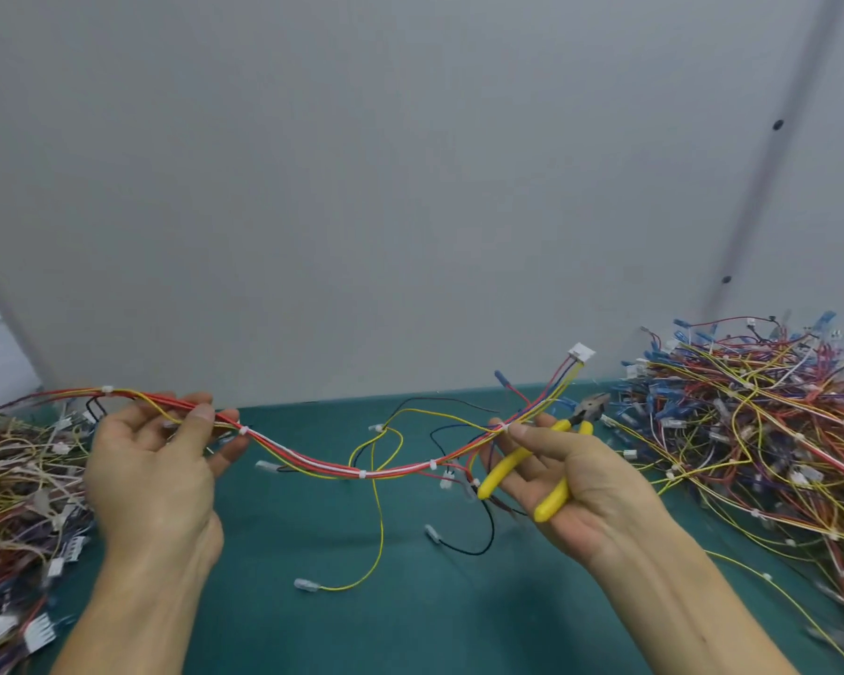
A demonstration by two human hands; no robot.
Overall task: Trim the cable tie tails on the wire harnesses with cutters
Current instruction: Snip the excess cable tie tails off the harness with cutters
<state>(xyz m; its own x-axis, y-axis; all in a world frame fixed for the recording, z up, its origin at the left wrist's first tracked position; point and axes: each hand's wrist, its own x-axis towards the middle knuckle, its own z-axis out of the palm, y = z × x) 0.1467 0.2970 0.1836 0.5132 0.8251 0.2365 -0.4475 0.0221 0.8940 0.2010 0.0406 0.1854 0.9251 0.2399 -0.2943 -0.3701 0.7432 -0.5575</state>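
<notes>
Overhead and behind everything stands a plain grey wall [410,187], crossed at the right by a slanting darker strip [771,153] with two small black dots on it. Below it a dark green table mat [410,616] runs the full width of the bench. A big tangled heap of wiring [761,421], mostly yellow, red and blue, covers the mat's right side, and a second heap [15,479] lies at the left edge with white plugs poking out. Between the heaps, lifted just above the mat, one wire harness [391,472] sags in a shallow curve from hand to hand, its loose branch wires trailing onto the green. The left hand [152,475], palm up, pinches the harness between thumb and fingertips. The right hand [600,484] has its fingers wrapped round the yellow-handled cutters [564,426], nose pointing away toward the right heap, while its thumb and forefinger nip the harness at a white cable tie [507,427]. Another tie [244,429] sits just beside the left fingertips. A white connector [582,354] sticks up beyond the right hand.
</notes>
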